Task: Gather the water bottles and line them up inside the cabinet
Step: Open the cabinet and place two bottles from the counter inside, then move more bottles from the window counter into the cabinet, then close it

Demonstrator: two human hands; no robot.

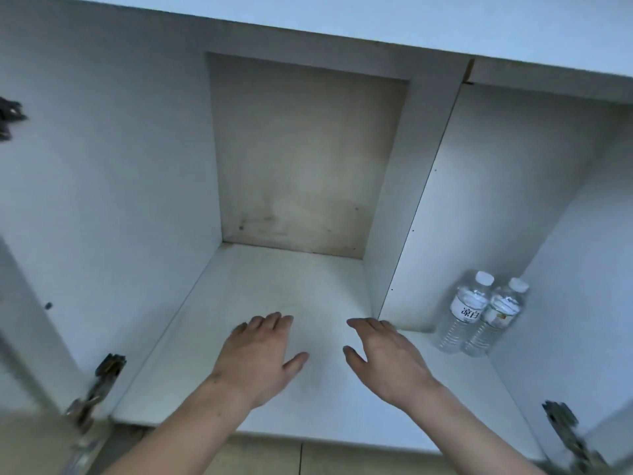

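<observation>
White cabinet: open-fronted, split by an upright divider into a wide bay and a narrower bay to the divider's right.
Back panel: beige and stained, set deep in the wide bay, left of the divider.
Shelf floor: white, running under both bays and past the divider's foot.
Left hand: well left of the divider, palm down over the shelf floor, fingers straight and spread, holding nothing.
Right hand: just in front of the divider's foot, palm down, fingers relaxed and apart, holding nothing.
Water bottles: two clear, white-capped, upright, side by side and touching, right of the divider in the narrow bay.
Hinges: metal, at the cabinet's front edges, far from the divider on either side.
</observation>
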